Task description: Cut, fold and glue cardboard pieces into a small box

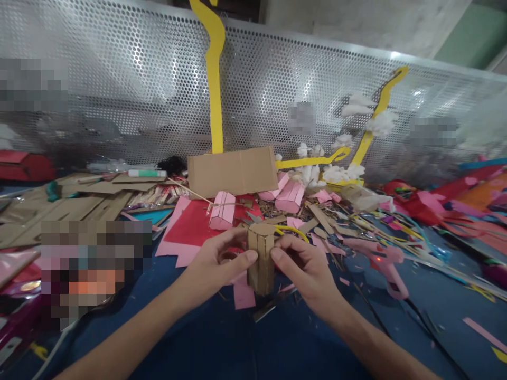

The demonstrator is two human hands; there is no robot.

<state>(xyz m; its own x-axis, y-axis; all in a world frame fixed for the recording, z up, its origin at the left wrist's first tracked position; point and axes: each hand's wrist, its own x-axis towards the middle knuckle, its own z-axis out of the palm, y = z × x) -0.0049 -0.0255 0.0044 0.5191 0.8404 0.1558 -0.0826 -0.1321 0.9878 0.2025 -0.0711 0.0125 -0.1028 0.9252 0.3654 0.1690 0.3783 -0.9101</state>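
Note:
Between my two hands, over the blue table, stands a small upright cardboard prism [260,264] with folded side panels and a flat top. My left hand [222,258] grips its left side, thumb on the front face. From the right, my right hand [303,264] pinches its edge with thumb and fingers. Just behind it lies a pink paper-covered prism [222,211] on red paper [194,224]. Below the cardboard prism are a pink paper scrap [243,293] and a dark flat blade-like strip [274,306]. The far side of the cardboard prism is hidden.
A pink glue gun [382,264], its light glowing, lies to the right with a black cord. Behind stand a cardboard panel [233,171], a yellow wavy strip [215,79] and a perforated metal screen [277,68]. Cardboard sheets [67,211] pile up on the left.

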